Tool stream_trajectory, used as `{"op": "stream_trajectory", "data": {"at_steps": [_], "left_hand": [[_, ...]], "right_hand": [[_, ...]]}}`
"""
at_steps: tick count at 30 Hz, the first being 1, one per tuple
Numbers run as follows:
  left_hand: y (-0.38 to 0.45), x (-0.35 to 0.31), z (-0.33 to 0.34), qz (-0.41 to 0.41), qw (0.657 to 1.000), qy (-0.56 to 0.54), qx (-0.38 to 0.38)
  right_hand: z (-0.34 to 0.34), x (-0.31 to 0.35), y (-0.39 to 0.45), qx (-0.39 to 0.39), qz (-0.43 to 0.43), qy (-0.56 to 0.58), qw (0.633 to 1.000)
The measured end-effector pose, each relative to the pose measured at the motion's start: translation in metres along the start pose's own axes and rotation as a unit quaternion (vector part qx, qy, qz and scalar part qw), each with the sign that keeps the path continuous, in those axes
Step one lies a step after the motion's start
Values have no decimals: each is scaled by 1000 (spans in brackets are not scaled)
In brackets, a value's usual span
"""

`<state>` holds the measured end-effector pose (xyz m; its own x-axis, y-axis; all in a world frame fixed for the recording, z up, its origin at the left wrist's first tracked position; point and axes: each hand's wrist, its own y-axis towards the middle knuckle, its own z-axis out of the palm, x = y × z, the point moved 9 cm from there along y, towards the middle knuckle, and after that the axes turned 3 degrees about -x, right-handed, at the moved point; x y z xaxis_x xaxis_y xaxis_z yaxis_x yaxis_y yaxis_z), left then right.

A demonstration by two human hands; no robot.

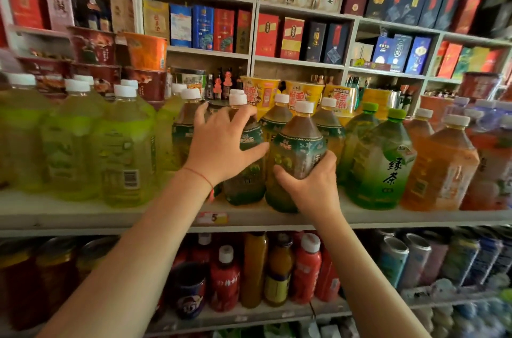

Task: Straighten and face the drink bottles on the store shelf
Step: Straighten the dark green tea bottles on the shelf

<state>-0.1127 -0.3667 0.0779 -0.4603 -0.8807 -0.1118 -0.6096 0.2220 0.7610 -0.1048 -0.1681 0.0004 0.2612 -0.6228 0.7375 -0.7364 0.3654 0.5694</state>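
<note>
Two big tea bottles stand at the near edge of the middle shelf, in the centre of the row, and both are in hand. The left hand lies spread over the shoulder of the left tea bottle, fingers reaching round behind its neck and thumb against the label. The right hand cups the low belly of the right tea bottle, fingers curled round its front.

These look like full, large plastic bottles, so I judge them heavy and somewhat springy in the wall: a hard squeeze would dent them, not break them. The film label is smooth and likely slick, so turning is best done low on the body with a broad palm, or up at the shoulder where the shape narrows and gives purchase. The white cap is too small to steer that weight.

Neighbours crowd in: yellow-green bottles to the left, a green tea bottle just beside on the right. Sliding beats lifting here.
</note>
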Motion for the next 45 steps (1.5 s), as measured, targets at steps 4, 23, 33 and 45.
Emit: {"op": "stream_trajectory", "data": {"at_steps": [4,23,33,45], "left_hand": [[3,-18,9,-7,999,32,38],[11,-12,0,-121,989,80,-5],[-16,-121,-11,40,951,-36,-304],[15,-82,34,-63,991,80,-92]], "right_hand": [[-3,-3,0,30,-7,25,999],[23,0,8,243,-35,-4,969],[-44,-16,35,119,-116,-25,986],[-19,9,77,-10,-207,-161,965]]}}
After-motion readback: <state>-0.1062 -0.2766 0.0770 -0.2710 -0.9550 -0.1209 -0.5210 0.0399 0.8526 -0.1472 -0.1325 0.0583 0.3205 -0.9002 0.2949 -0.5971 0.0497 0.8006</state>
